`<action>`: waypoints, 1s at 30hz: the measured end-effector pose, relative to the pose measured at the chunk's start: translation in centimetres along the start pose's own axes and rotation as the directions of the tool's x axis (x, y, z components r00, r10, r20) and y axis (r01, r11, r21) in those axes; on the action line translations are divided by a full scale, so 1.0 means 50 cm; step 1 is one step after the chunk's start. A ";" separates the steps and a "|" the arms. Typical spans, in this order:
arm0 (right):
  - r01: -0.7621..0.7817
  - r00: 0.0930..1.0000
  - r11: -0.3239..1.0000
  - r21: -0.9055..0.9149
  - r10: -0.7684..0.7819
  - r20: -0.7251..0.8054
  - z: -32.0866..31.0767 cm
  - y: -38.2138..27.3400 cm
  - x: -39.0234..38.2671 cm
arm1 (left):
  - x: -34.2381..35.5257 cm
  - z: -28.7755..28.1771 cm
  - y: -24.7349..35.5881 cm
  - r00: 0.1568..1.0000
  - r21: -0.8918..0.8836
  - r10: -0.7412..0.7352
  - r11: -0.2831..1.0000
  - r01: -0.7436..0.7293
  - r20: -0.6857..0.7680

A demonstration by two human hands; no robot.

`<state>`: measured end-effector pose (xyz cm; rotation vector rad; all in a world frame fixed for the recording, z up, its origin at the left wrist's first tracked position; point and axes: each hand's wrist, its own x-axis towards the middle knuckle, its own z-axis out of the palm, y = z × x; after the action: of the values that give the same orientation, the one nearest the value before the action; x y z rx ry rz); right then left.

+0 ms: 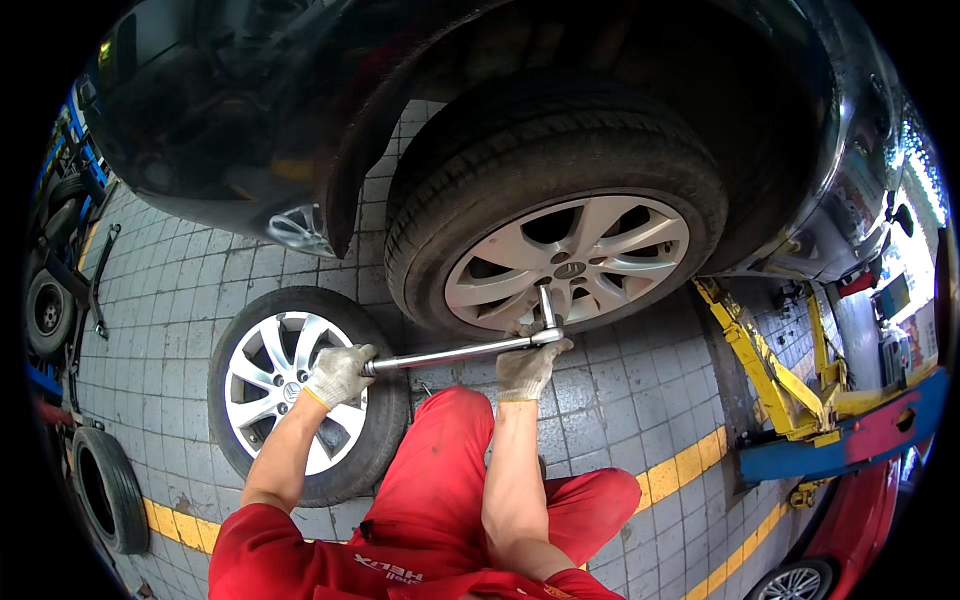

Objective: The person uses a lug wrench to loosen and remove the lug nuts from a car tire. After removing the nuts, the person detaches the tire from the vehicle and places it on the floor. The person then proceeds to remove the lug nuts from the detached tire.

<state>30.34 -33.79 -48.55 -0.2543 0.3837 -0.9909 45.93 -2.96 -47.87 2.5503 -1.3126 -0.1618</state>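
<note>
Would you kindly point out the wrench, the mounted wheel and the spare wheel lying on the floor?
wrench [455, 352], head view, middle of its long handle.
mounted wheel [600, 245], head view, a silver spoke of its rim.
spare wheel [262, 352], head view, a silver spoke of its rim.

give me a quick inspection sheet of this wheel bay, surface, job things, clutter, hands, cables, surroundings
surface: grey tiled floor with yellow stripes.
job's things: long metal wrench, its socket end on the silver alloy wheel mounted on the dark car.
clutter: spare wheel lying flat by the left knee; loose tyres at the left edge.
grippers: left hand, gloved, grip closed on the wrench handle; right hand, gloved, at the wrench's elbow.
cables: nothing seen.
surroundings: yellow and blue lift arm on the right; red car at lower right.
</note>
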 end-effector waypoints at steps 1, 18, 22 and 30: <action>-0.003 1.000 1.000 0.029 0.002 0.028 0.002 -0.002 -0.012 | 0.000 -0.003 -0.005 1.000 0.009 0.005 1.000 -0.005 -0.001; 0.059 0.993 0.966 -0.252 -0.031 0.114 0.143 -0.380 -0.165 | 0.077 0.018 0.177 0.935 -0.271 0.329 0.896 -0.353 -0.129; 0.061 0.987 0.991 -0.117 -0.043 0.153 0.134 -0.505 -0.162 | 0.175 0.040 0.317 0.876 -0.374 0.481 0.816 -0.441 0.018; 0.034 0.998 0.889 -0.457 -0.004 0.066 0.047 -0.443 -0.139 | 0.243 0.122 0.649 0.852 -0.765 0.524 0.545 -0.344 -0.010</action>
<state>11.08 -39.46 -36.68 -0.7194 0.5571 -0.8980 26.31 -31.95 -44.13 1.4757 -1.5053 -0.7379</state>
